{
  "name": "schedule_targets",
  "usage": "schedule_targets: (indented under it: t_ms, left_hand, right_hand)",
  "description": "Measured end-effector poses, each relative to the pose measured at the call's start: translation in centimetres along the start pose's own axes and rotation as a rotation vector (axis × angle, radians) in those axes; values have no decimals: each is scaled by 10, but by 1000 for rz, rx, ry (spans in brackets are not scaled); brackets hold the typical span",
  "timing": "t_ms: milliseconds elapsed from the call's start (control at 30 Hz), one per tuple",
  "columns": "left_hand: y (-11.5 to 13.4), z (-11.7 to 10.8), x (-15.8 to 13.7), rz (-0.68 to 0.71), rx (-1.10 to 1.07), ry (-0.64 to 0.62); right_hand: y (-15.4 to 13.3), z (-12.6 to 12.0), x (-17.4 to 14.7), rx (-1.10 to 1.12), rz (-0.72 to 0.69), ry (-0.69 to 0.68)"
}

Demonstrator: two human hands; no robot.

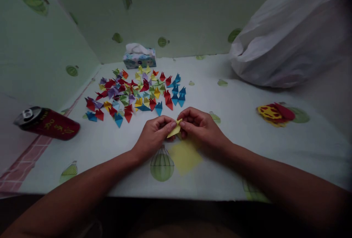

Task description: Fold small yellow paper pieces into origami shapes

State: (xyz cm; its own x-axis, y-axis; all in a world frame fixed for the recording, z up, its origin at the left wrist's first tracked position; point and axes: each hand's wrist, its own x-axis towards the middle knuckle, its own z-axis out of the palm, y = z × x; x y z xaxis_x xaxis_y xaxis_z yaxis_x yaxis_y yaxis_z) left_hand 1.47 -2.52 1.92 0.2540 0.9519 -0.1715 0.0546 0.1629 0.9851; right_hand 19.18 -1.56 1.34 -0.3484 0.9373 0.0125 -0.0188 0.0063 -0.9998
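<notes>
The folded yellow paper (174, 130) is in the air a little above the table, between the two hands of the person, near the middle of the view. It is pale yellow, small and narrow, and it is held aslant, with its lower end pointing to the left. The left hand (154, 132) pinches it between the thumb and the bent fingers, and the right hand (202, 127) also grips it, at its upper end. Just below the hands, a yellow square sheet (187, 160) lies flat on the white tablecloth (220, 179), which is printed with green balloons. Beyond the hands, to the left, many small folded paper figures (145, 85) stand close together, in red, blue, purple, green, orange and yellow. Behind them is a tissue box (139, 60), near the pale green wall (192, 22), which has balloons too. A dark red can (52, 123) is at the left; at the right are a red and yellow ornament (275, 114) and, farther back, a big white bag (286, 40). The room is rather dim.
</notes>
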Motion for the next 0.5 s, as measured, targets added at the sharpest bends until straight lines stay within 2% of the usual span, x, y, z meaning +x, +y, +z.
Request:
schedule_targets:
  t_ms: [367,500]
  left_hand:
    - [-2,0,1,33,7,-12]
    - [-3,-1,2,22,-7,-13]
  right_hand:
    - [-1,2,-2,62,43,42]
    - [0,0,-1,70,40,4]
